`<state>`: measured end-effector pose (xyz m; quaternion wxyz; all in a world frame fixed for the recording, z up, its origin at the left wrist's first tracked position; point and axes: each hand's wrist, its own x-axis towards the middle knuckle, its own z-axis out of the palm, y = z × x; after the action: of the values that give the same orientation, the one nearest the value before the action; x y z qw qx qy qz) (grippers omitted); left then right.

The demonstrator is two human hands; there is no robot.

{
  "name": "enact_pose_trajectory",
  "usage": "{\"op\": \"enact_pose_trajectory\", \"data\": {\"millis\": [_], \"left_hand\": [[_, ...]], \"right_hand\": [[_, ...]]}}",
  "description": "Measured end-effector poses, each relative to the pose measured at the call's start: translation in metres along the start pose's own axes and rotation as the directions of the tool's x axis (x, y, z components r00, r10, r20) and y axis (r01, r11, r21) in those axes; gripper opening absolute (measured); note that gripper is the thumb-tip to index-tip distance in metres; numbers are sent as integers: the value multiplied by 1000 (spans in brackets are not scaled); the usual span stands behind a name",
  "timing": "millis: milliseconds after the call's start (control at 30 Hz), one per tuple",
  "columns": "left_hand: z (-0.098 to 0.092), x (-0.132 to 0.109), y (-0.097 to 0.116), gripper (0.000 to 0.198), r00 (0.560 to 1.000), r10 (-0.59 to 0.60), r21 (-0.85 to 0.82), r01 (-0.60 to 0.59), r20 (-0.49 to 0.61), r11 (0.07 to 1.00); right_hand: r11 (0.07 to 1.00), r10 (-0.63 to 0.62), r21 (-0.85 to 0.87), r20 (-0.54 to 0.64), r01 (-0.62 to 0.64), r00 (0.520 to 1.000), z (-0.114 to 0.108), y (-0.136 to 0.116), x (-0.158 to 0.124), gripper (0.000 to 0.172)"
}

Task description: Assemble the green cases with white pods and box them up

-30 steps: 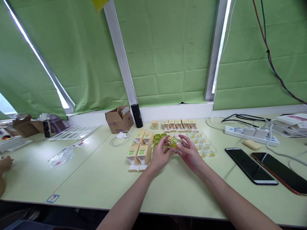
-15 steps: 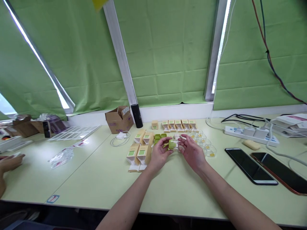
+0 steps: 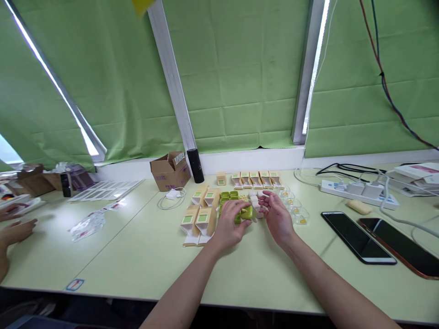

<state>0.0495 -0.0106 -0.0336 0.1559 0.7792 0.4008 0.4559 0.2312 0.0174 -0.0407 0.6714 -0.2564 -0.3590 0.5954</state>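
My left hand is closed over a small green case and holds it just above the pale green table. My right hand hovers right beside it with its fingers loosely spread and holds nothing. Behind my hands sit more green cases, small white pieces and clear trays with yellow dots. Tan cartons with green labels lie to the left of my left hand. A row of open tan cartons stands further back.
Two phones lie at the right, near a white power strip with cables. A brown cardboard box and a black cylinder stand by the window ledge. Another person's hands rest at the far left edge.
My hands came down from holding the green case together. The left hand now covers it alone near the table, and the right hand has let go and opened. The other person's hands shifted.
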Motion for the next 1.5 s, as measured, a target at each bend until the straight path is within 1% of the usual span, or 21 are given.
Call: {"op": "enact_pose_trajectory", "data": {"millis": [100,200,300,400,533,600,700,800,933,1000,1100,1167,1233,1333,1500], "left_hand": [[-2,-3,4,46,990,41,157,-63,138,986],[-1,-4,9,46,962,34,220,-96,271,971],[0,-5,12,44,943,12,265,-106,333,958],[1,-4,13,42,938,-18,305,-95,345,948],[0,-4,11,42,940,-37,336,-84,339,938],[0,-3,10,42,941,-37,341,-85,337,936],[0,-3,9,43,940,-32,339,-90,339,936],[-1,-3,11,43,937,-33,342,-94,347,935],[-4,-3,12,46,943,-26,325,-88,331,941],[-6,-2,10,42,961,-12,296,-73,276,952],[-9,2,1,26,993,-35,311,-2,112,950],[-13,5,-8,19,997,-73,371,66,5,926],[-16,7,-16,16,994,-101,427,107,-38,898],[-22,8,-22,16,992,-126,472,124,-29,873],[-23,7,-21,20,991,-119,504,70,67,861]], "right_hand": [[983,-127,-132,-5,126,992,3,-1,-3,38],[966,-192,-171,17,192,981,7,-1,-6,36],[960,-233,-154,20,234,972,9,0,-8,33],[950,-265,-170,-1,261,964,8,1,-4,31],[940,-244,-251,-28,229,969,8,-4,4,39],[937,-236,-275,-40,216,971,11,-10,8,40],[927,-269,-289,-65,239,961,14,-21,12,40],[915,-309,-284,-39,286,950,14,-26,12,37],[904,-310,-301,33,305,950,5,-23,8,29],[893,-317,-320,57,318,947,-1,-20,5,23],[857,-340,-390,66,338,938,-8,-17,1,20],[832,-337,-438,88,340,937,-11,-15,0,21],[810,-321,-479,121,339,939,-13,-14,-1,20],[781,-299,-526,158,336,941,-15,-12,0,18],[767,-291,-544,179,341,940,-16,-11,2,22]]}}
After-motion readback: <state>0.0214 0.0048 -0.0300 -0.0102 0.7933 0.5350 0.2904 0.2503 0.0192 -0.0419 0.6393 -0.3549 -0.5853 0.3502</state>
